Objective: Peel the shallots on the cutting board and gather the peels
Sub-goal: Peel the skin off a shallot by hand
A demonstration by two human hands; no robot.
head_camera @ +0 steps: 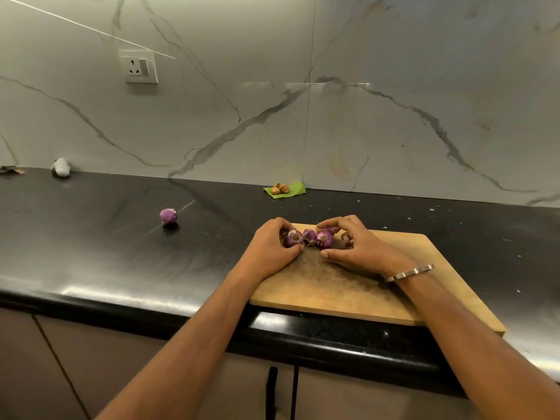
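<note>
From the head view, your left hand (274,245) curls around the leftmost of the shallots (309,237) at the cutting board's (348,292) far edge; your right hand (351,242) cups the rightmost. One stray shallot (168,215) sits on the counter (91,237), nearer your left hand.

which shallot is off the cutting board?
The lone purple shallot lying on the black countertop, left of the wooden cutting board. The other purple shallots sit clustered on the board between the left hand and right hand.

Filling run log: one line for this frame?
left hand: grips purple shallot | right hand: cups shallot cluster | wooden cutting board: none visibly peeled
</note>
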